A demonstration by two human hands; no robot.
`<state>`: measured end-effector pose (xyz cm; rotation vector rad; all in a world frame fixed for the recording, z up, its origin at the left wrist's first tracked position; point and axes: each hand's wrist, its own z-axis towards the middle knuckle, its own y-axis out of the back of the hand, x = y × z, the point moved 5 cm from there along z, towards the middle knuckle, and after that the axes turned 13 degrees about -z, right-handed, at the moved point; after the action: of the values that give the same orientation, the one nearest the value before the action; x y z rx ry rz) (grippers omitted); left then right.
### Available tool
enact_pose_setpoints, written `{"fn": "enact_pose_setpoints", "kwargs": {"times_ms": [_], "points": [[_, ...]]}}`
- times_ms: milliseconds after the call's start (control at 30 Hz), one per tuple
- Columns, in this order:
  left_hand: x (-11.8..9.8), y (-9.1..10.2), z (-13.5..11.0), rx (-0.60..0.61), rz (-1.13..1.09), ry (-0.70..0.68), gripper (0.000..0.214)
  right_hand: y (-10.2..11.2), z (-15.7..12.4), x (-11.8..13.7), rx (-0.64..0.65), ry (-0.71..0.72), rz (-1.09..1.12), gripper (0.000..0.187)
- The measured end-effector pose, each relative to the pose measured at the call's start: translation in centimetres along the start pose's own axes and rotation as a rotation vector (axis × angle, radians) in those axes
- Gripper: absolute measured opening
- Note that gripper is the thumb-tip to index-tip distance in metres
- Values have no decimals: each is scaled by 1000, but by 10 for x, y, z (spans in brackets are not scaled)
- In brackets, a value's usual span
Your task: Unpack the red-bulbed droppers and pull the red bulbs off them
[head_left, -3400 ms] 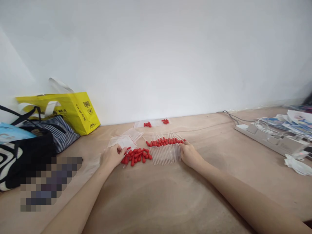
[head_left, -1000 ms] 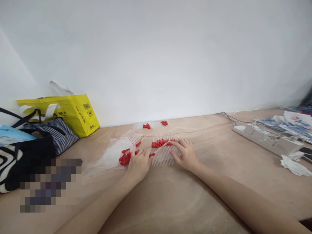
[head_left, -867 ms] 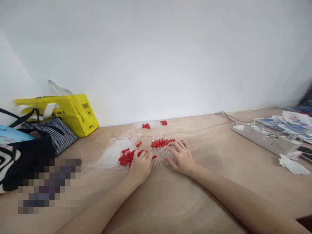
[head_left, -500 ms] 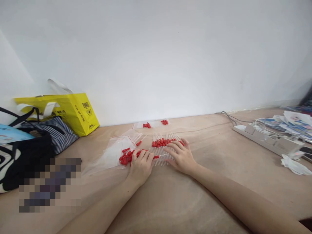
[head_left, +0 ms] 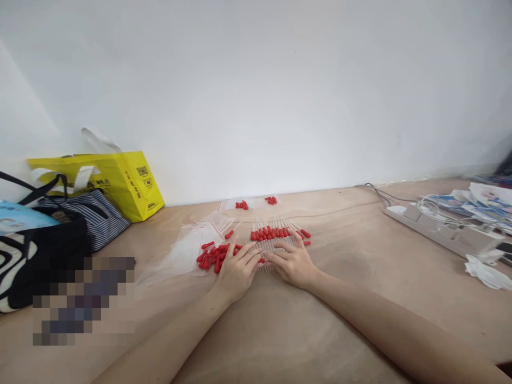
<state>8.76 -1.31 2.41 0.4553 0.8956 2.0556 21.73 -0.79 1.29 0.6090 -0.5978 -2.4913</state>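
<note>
My left hand (head_left: 239,269) is closed, with a red rubber dropper bulb (head_left: 262,261) showing at its fingertips. Close beside it, my right hand (head_left: 294,262) has its thumb and fingers drawn together at that bulb; a thin glass tube seems to be in them, mostly hidden. Under and between both hands lies a row of clear glass tubes (head_left: 272,245). Beyond them, several droppers with red bulbs (head_left: 269,233) are lined up, their tubes pointing away. A loose pile of red bulbs (head_left: 212,257) lies left of my left hand, partly on clear plastic bags (head_left: 188,248).
At the back, another bag (head_left: 256,203) holds red bulbs and tubes. A yellow bag (head_left: 132,181), a striped pouch (head_left: 98,218) and a black bag (head_left: 60,261) stand left. To the right are a power strip (head_left: 424,226), a crumpled tissue (head_left: 484,272) and printed papers (head_left: 488,200).
My right hand has come closer to my left hand, so the fingertips nearly meet at the red bulb. More red bulbs show to the right of my right hand.
</note>
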Motion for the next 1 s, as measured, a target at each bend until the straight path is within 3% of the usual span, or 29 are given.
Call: {"fn": "enact_pose_setpoints", "kwargs": {"times_ms": [667,1000], "points": [[-6,9,1,83,19,-28,27,6,-1,1,-29,12,42,16],[-10,9,0,108,67,-35,31,11,-2,-1,21,-13,52,19]]}}
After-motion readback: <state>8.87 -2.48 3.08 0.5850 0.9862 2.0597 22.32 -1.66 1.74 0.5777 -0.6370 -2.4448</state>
